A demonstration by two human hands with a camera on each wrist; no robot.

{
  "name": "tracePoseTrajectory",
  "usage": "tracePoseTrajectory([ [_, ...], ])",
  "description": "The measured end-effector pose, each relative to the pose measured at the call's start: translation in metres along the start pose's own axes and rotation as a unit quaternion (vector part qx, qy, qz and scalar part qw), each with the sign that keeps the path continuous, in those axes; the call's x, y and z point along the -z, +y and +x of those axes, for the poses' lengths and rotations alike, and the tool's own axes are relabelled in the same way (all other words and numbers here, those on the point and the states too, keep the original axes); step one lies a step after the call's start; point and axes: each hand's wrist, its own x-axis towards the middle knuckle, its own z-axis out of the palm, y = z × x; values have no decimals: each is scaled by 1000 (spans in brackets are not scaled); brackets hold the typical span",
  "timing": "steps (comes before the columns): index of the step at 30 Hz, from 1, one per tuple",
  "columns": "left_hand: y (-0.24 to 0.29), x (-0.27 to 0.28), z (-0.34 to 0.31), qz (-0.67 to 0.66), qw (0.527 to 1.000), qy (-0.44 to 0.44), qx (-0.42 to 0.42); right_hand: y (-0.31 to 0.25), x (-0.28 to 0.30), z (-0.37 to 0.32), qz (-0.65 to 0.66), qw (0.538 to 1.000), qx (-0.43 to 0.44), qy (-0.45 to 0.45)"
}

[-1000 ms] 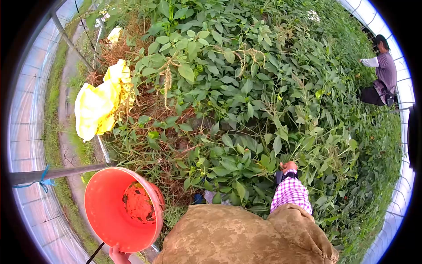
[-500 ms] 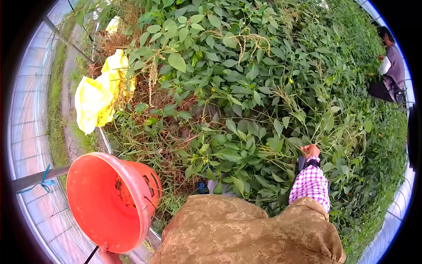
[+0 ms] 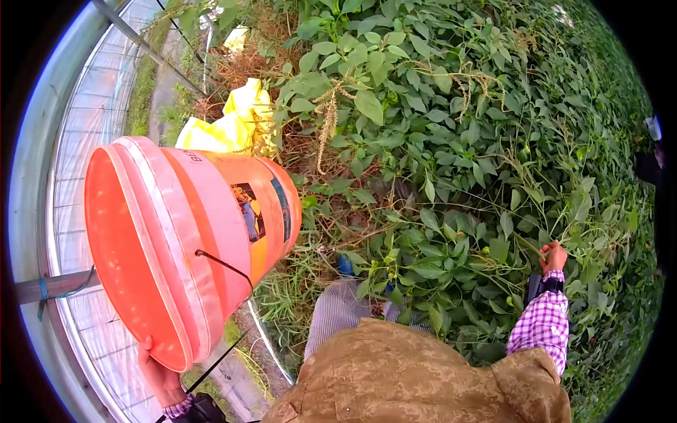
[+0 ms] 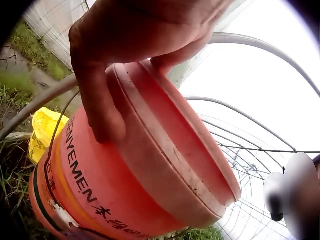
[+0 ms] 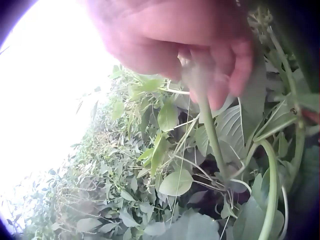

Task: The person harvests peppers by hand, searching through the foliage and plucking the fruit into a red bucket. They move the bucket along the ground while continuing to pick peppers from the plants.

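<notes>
A reddish-orange plastic bucket [image 3: 218, 233] lies tilted on its side in the air at the left, its mouth facing left. My left hand [image 3: 161, 375] grips its rim; in the left wrist view the fingers [image 4: 102, 112] press the outer wall while the thumb side hooks over the lip. Printed lettering and a wire handle [image 4: 54, 135] show on the bucket. Among the leafy pepper plants [image 3: 437, 240], my right hand [image 3: 554, 258] is curled round a thick green stem [image 5: 212, 137], seen close up in the right wrist view.
A bright yellow sack [image 3: 236, 123] lies behind the bucket by dry weeds. A metal rail [image 3: 63, 285] with blue twine runs at the left beside the greenhouse film. Another person [image 3: 652, 158] is partly visible at the far right edge.
The bucket has come up and swung over, so its outer side now shows and it overlaps the yellow sack. My right hand has shifted rightward through the plants.
</notes>
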Motion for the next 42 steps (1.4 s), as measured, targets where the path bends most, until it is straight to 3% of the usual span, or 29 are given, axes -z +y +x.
tracePoseTrajectory([
  [3,0,-25,48,-19,999,-20,-39,-1,-2,-8,-15,1000,-4,-14],
  [9,-23,-93,173,39,997,-68,24,-2,-16,-29,-105,994,2,24],
  [12,-38,-109,234,75,994,-69,47,-1,-24,-31,-66,997,32,-7],
  [14,-47,-133,260,93,992,-66,62,-4,-30,-37,-67,996,37,41],
  [16,-59,-147,287,94,991,-59,77,-11,-33,-45,-91,994,44,33],
  [18,-65,-151,299,94,990,-54,87,-10,-33,-51,-253,947,126,149],
  [19,-68,-153,305,100,990,-48,88,-11,-31,-57,-254,947,125,154],
  [22,-71,-148,317,99,990,-43,90,-22,-32,-86,-413,803,384,193],
  [23,-71,-144,320,95,990,-41,93,-35,-44,-111,-409,778,441,183],
  [24,-70,-143,317,98,990,-35,97,-53,-61,-137,-413,776,441,177],
  [26,-69,-137,315,100,990,-32,91,-74,-105,-201,-247,869,429,23],
  [28,-67,-129,318,108,989,-36,96,-76,-158,-256,-166,889,408,-127],
  [29,-66,-125,319,113,989,-38,93,-77,-185,-289,-195,881,384,-199],
  [30,-65,-124,317,114,988,-38,99,-63,-213,-309,-197,856,400,-264],
  [33,-59,-117,315,126,987,-58,76,-4,-278,-362,-315,695,453,-460],
  [35,-56,-116,315,130,987,-65,74,55,-304,-370,-389,597,400,-577],
  [36,-55,-116,314,131,986,-74,65,76,-309,-370,-388,593,391,-587],
  [38,-53,-113,315,138,986,-64,65,112,-314,-371,-529,446,372,-619],
  [40,-53,-111,316,125,988,-74,54,126,-313,-362,-635,362,310,-608],
  [42,-59,-106,319,120,989,-65,58,128,-302,-346,-688,324,280,-587],
])
